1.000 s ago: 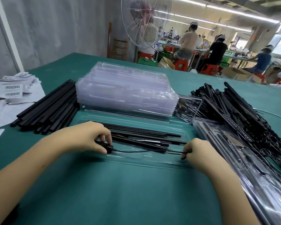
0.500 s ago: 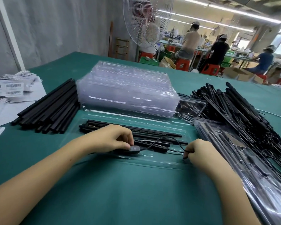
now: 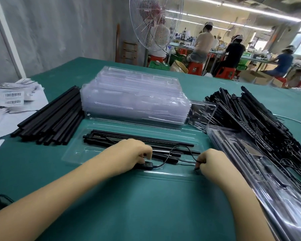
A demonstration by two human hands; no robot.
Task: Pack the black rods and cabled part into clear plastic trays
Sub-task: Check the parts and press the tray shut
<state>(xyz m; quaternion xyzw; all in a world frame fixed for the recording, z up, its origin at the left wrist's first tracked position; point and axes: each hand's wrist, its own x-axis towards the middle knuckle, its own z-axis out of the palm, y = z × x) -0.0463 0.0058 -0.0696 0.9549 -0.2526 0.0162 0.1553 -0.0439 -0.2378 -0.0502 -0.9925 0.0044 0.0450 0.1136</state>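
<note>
The tray point(image 3: 71, 154) lies open on the table point(image 3: 146, 211), directly in front of the person. Several rods point(image 3: 122, 136) lie lengthwise in its far channel.

Left hand point(image 3: 132, 153): fingers curled down, gripping the black controller point(image 3: 147, 165) of the cabled part at the tray's near channel.

Right hand point(image 3: 214, 164): fingers curled, pinching the cable point(image 3: 174, 150) near its end at the tray's right side. Between the hands the cable arches up in a loop over the rods.

Behind the tray stands a stack of empty trays point(image 3: 134, 98). Loose rods point(image 3: 50, 122) lie to its left and cabled parts point(image 3: 261, 119) are piled to its right. Filled trays point(image 3: 250, 164) lie just beside the right hand.
</note>
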